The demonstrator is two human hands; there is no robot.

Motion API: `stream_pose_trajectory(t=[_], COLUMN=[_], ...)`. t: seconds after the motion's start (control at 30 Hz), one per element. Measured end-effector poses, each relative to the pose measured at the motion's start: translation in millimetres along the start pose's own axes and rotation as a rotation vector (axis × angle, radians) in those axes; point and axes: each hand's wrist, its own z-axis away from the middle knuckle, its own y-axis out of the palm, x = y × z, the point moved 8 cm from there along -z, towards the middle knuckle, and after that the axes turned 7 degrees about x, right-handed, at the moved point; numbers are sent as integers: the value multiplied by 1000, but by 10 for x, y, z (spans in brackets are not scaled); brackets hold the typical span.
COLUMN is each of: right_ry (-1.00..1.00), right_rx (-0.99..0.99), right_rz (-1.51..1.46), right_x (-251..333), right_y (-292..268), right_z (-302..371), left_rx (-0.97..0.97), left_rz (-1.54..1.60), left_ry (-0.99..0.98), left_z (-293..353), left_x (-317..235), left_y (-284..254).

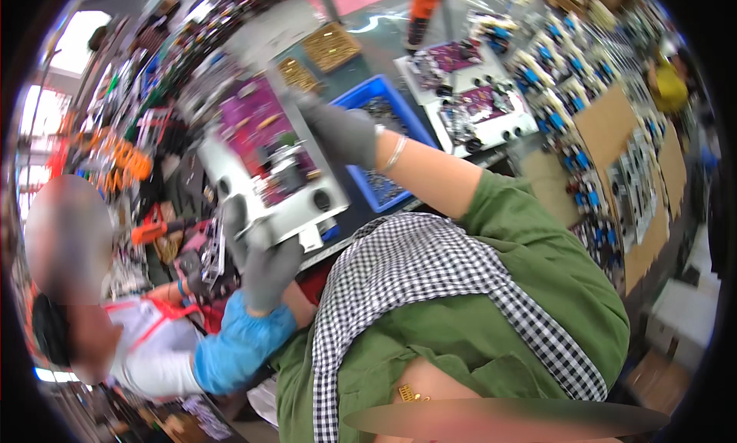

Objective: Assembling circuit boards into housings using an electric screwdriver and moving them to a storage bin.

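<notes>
A white panel (282, 213) with a purple circuit board (253, 124) and black round parts lies at the bench's left. At its near left edge is my left hand (270, 266) in a grey glove, fingers partly apart. A pale streak shows between those fingers, too blurred to name. My right hand (338, 128), also grey-gloved, reaches over the rim of a blue tray (414, 120) beside the panel. Its fingertips, smeared by motion, point toward a small tray of brass-coloured pieces (298, 74). Small dark parts (384, 186) lie in the blue tray.
Similar white panels (491, 128) lie right of the tray. An orange-and-black power tool (422, 13) stands at the back. Another block of brass-coloured pieces (332, 47) lies far behind. A co-worker with a blue sleeve (242, 347) is close on the left. Cardboard (610, 124) and blue-white parts stand right.
</notes>
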Motion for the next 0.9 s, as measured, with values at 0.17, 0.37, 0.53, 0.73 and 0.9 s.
stream_pose_trajectory(t=[0.17, 0.37, 0.53, 0.73, 0.9], right_ry=[-399, 379, 907, 880, 895], right_rx=[-328, -915, -448, -334, -298], right_rz=[317, 1125, 1052, 1137, 1208], right_x=[804, -169, -1703, -1690, -988], right_y=[-621, -3660, -4345, -4145, -3938], right_z=[396, 1798, 2144, 1931, 1591], left_rx=[702, 1522, 854, 784, 720], left_rz=[-2262, -3779, -3904, -3301, -3185], left_ry=[671, 8, 1145, 2150, 2349], left_z=[1027, 514, 771, 861, 894], left_x=[865, 1595, 1612, 828, 572], left_y=[-232, -899, 566, 1725, 1981])
